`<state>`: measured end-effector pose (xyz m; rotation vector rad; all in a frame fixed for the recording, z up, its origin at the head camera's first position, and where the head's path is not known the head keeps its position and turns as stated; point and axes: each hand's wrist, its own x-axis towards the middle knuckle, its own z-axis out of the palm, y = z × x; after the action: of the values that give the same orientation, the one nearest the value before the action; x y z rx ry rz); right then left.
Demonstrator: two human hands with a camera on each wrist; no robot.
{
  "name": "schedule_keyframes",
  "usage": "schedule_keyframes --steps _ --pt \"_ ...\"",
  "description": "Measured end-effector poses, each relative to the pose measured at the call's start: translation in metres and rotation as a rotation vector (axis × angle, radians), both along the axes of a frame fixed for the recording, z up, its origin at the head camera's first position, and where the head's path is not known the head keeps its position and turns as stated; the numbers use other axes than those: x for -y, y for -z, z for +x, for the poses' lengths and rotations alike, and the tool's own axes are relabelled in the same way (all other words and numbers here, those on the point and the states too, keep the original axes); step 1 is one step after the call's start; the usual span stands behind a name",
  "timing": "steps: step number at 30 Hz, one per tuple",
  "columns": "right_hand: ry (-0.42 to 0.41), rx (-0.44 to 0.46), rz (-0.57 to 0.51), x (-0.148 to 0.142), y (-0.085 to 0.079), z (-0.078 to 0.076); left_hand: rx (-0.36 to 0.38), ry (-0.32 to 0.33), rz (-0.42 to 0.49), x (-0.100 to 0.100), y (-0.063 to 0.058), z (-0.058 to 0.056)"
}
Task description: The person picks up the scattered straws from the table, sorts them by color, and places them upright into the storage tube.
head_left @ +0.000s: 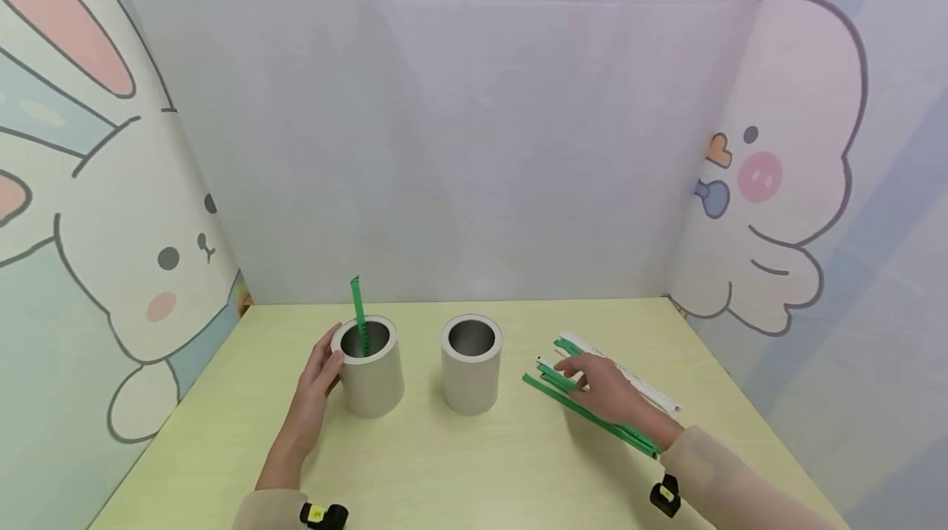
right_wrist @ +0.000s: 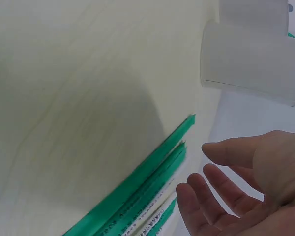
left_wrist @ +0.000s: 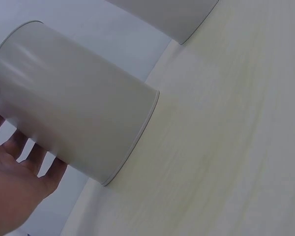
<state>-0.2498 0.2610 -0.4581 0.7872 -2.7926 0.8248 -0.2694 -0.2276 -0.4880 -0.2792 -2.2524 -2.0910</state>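
Two off-white cylindrical cups with dark insides stand upright on the table. From the left cup (head_left: 374, 386) rises a slim green wrapped stick (head_left: 359, 299), leaning slightly. My left hand (head_left: 314, 386) holds that cup at its left side, thumb near the rim; in the left wrist view its fingers (left_wrist: 54, 174) touch the wall. To the right is the second cup (head_left: 471, 382), untouched. Over a loose bunch of long, thin green and white wrapped sticks (head_left: 555, 395) hovers my right hand (head_left: 603, 388). Its thumb and fingers are apart with nothing between them in the right wrist view; printing shows on some wrappers.
The pale yellow table (head_left: 459, 472) meets a plain whitish cloth backdrop (head_left: 444, 143) behind the cups. Side cloths carry a cartoon rabbit (head_left: 141, 283) at left and a cartoon chick (head_left: 800, 118) at right.
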Motion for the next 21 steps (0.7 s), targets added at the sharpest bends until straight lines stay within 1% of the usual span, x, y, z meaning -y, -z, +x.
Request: schedule_keyframes --steps 7,10,15,18,21 --pt "0.055 -0.014 0.046 -0.004 0.014 0.008 0.0 -0.003 -0.005 -0.001 0.0 0.0" --pt "0.062 -0.008 0.053 -0.004 0.018 0.009 -0.001 -0.003 -0.006 0.0 0.0 -0.001" --pt "0.09 0.008 0.103 -0.004 0.023 0.008 -0.008 0.0 -0.001 0.0 0.002 -0.001" --pt "0.102 0.0 0.128 -0.002 0.025 0.008 -0.012 0.001 0.002 0.0 0.002 -0.001" --pt "0.091 -0.01 0.137 -0.001 0.025 0.007 -0.013 0.0 0.001 0.0 0.002 0.0"
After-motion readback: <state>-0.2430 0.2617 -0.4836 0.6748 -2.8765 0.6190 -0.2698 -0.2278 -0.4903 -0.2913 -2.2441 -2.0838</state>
